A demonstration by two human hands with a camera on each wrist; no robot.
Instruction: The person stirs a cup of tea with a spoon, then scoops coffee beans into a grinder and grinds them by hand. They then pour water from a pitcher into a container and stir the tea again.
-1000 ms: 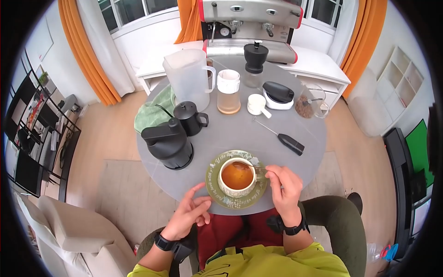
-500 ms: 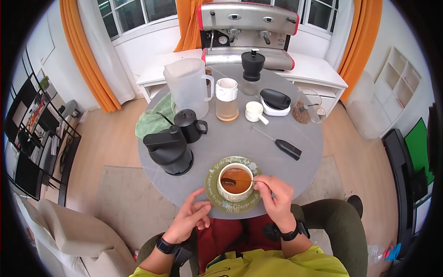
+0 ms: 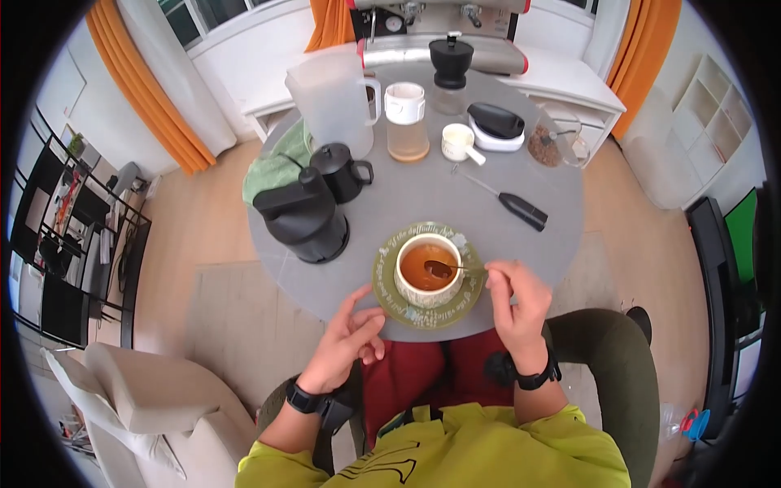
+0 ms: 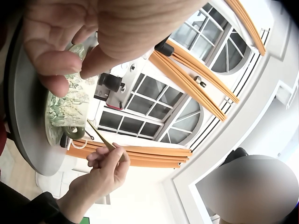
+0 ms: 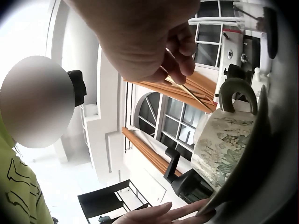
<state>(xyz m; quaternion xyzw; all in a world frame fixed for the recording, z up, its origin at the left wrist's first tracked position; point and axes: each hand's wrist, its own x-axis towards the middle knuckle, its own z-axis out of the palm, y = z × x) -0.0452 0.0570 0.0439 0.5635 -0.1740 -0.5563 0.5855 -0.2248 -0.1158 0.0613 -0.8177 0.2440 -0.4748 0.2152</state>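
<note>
On a green lettered saucer (image 3: 384,281) stands a patterned cup (image 3: 427,298) of clear orange-brown liquid. My right hand (image 3: 521,301) pinches the thin handle of a spoon (image 3: 440,268) between thumb and fingers, just right of the cup. The spoon's dark bowl is over the liquid, inside the rim. In the right wrist view the gold handle (image 5: 198,97) slants down from the fingertips beside the cup's green loop handle (image 5: 229,91). My left hand (image 3: 346,346) lies at the saucer's left edge, fingers loosely bent, fingertips right at the rim, holding nothing.
Left of the saucer stand a black kettle-like vessel (image 3: 301,220) and a black lidded pot (image 3: 342,173). Farther back are a translucent pitcher (image 3: 329,102), a white-collared glass vessel (image 3: 406,126), a hand grinder (image 3: 450,65) and a white scoop (image 3: 458,142). A black whisk (image 3: 522,211) lies right.
The spoon has swept round inside the cup, from the back to the left and then back toward the middle right. My left hand stays at the saucer's edge. The head view has tilted downward.
</note>
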